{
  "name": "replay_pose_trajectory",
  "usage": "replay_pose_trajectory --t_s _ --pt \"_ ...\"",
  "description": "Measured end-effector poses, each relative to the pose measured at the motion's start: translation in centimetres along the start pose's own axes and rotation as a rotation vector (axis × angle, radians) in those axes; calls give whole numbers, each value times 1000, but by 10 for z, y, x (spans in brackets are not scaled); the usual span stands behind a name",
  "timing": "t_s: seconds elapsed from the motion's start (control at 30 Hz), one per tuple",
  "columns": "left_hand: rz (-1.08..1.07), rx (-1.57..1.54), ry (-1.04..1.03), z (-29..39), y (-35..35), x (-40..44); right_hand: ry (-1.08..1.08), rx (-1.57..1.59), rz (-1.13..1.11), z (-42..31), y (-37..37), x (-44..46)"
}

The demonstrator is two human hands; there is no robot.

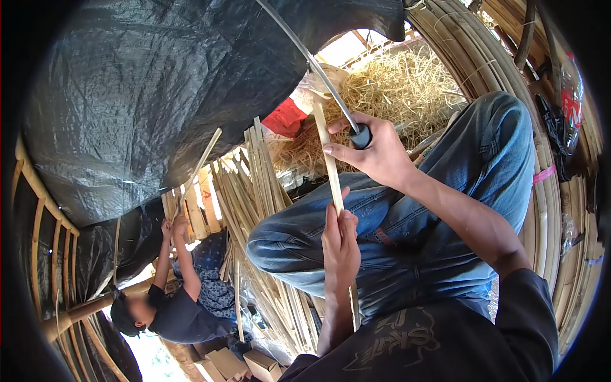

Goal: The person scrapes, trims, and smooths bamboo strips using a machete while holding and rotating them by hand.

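My left hand (342, 245) is closed around the lower part of a pale bamboo strip (331, 167), which slants upward in front of my crossed legs. My right hand (380, 153) grips the black handle of a long-bladed knife (328, 83). Its narrow metal blade points up and to the left, past the top edge of the view. The right thumb rests against the strip, just below where the blade passes it. Part of the handle is hidden in my palm.
At the lower left another person (191, 299) holds up a strip. Between us lean many bamboo strips (254, 172). Straw (407, 83) lies ahead, and bundled bamboo (471, 48) curves along the right beside a plastic bottle (571, 95). Black sheeting (146, 95) hangs at the upper left.
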State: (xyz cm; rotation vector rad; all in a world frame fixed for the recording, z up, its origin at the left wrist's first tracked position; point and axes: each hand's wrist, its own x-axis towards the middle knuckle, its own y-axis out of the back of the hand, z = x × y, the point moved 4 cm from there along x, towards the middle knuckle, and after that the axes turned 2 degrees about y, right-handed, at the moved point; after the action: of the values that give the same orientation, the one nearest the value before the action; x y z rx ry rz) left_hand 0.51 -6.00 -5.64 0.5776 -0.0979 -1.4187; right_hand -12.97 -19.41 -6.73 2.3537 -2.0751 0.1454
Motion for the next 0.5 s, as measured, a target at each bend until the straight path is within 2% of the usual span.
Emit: replay_pose_trajectory --t_s 0.1,0.23,0.43,0.5 --pt "14 88 -76 4 -4 -1 -56 -99 -42 2 2 0" --pt "40 158 -62 16 -8 -2 -46 -92 -23 10 -4 0" --pt "74 220 -105 17 -12 -4 -10 93 8 10 -5 1" --pt "77 235 -92 10 -13 -4 -172 211 -19 17 -6 0"
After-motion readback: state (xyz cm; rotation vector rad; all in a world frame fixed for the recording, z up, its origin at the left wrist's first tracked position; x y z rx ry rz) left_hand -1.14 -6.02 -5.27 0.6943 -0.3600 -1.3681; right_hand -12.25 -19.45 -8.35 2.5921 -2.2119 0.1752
